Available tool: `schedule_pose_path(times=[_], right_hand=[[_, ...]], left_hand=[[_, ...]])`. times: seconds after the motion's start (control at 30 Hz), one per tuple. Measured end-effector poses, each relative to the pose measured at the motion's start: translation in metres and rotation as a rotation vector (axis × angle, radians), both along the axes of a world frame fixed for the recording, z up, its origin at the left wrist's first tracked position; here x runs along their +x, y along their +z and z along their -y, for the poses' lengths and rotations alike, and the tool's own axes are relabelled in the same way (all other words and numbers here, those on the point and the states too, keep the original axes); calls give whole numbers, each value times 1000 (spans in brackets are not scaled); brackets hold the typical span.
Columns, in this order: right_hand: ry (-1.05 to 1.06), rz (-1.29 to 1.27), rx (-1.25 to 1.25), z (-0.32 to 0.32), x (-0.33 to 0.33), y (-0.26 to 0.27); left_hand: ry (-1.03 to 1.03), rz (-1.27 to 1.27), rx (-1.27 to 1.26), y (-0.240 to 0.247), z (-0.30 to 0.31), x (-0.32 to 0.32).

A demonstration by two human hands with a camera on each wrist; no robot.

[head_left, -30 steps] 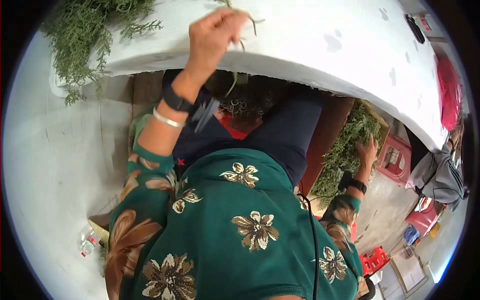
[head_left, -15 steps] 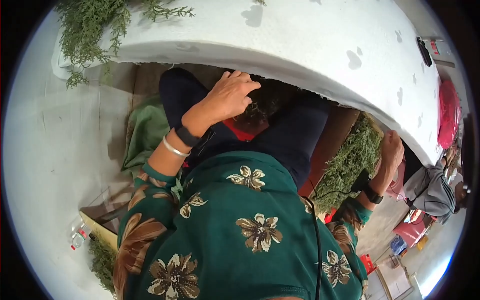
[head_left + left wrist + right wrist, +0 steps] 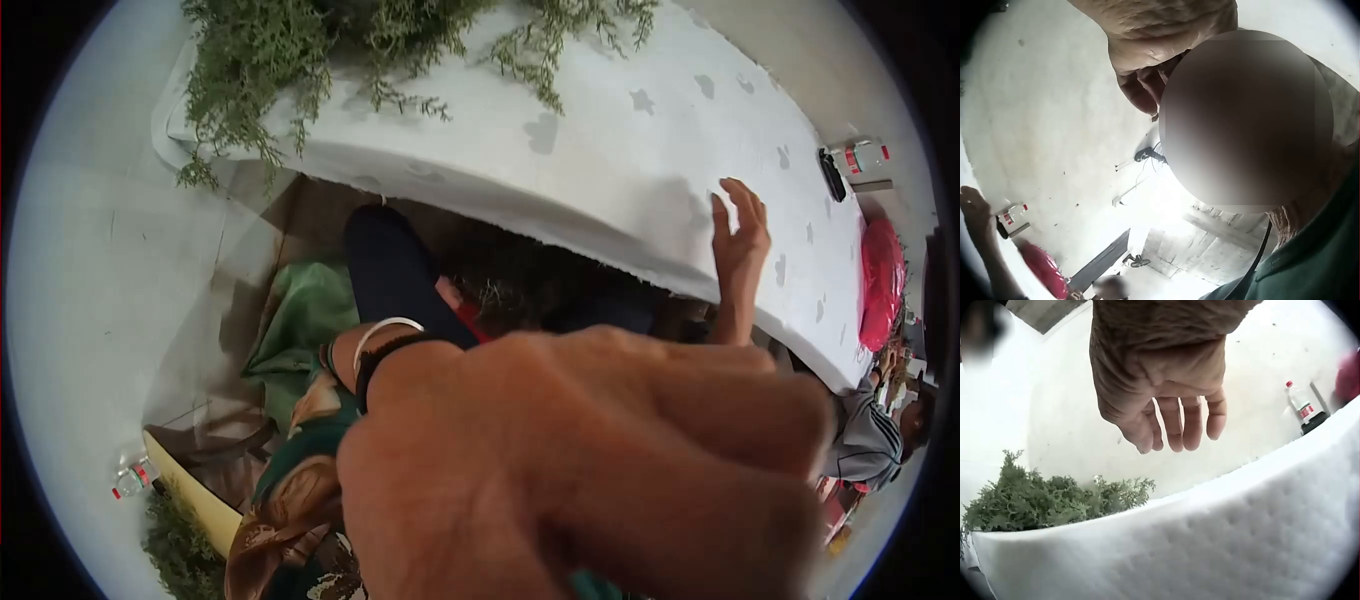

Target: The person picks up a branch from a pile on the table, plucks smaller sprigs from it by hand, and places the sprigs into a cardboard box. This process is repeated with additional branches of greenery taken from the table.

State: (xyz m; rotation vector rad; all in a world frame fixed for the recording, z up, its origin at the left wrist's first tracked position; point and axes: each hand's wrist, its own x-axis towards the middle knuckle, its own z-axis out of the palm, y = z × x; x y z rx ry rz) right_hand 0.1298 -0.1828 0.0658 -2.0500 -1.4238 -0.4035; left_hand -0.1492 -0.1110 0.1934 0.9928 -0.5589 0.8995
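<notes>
My left hand (image 3: 570,440) is raised right in front of the head camera, large and blurred, its fingers bent. In the left wrist view that hand (image 3: 1160,37) is up close to the face, and its fingertips are partly hidden, so I cannot tell whether it pinches anything. Over the white table (image 3: 620,200) hovers my right hand (image 3: 742,235), fingers loosely curved. The right wrist view confirms the right hand (image 3: 1166,400) holds nothing. Feathery green sprigs (image 3: 250,80) lie heaped on the table's left end, some hanging over its edge.
Toward the table's far right are a black object (image 3: 832,175), a plastic bottle (image 3: 868,156) and a pink bag (image 3: 882,285). Green cloth (image 3: 310,320) lies left of the legs. More greenery (image 3: 185,545) sits low on the left. A person in grey (image 3: 865,440) is at the right.
The left hand, which held a thin green stem over the table, dropped to the lap without it, then rose to the face. The right hand left the greenery box and moved up over the table.
</notes>
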Motion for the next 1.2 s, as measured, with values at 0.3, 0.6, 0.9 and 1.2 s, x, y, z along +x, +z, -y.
schedule_pose_path(times=[0.3,0.6,0.9,1.2], right_hand=[[-111,63,-65,-32,17,-52],[-99,151,-65,-34,16,-52],[-114,136,-80,-32,17,-47],[-51,159,-63,-36,20,-55]], left_hand=[[-206,71,22,15,12,3],[-451,142,17,27,-12,10],[-689,190,11,42,-9,29],[-691,15,-100,38,43,61]])
